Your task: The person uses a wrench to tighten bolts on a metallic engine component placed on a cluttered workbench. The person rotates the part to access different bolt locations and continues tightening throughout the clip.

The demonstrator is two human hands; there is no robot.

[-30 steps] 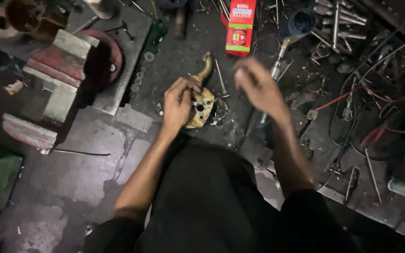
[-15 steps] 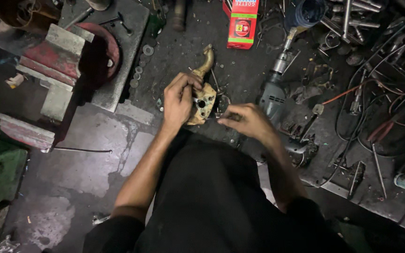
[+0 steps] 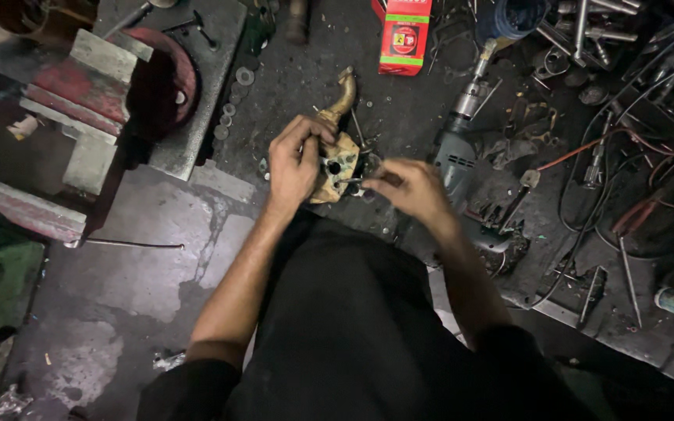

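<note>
While the left hand wraps round a brass fitting w/ fingers closed on its blocky lower body, the right hand sits just beside it, to the right, fingertips pinched together on something small & thin aimed at the fitting's face; too tiny to tell what it is. Fitting is held above the dark, grimy workbench, roughly mid-bench near the person's lap. Its long axis runs from the block at the hands up & away toward the far edge, ending in a curved brass spout. So the holes in the block face toward the right hand's fingertips, which are nearly touching it; left hand is the one actually gripping.

Around: red bench vise at the far-left corner, red-and-green box at the far edge, grey electric drill lying right of the hands, chuck pointing away. Loose washers left of the spout; wires & tools clutter the right side.
</note>
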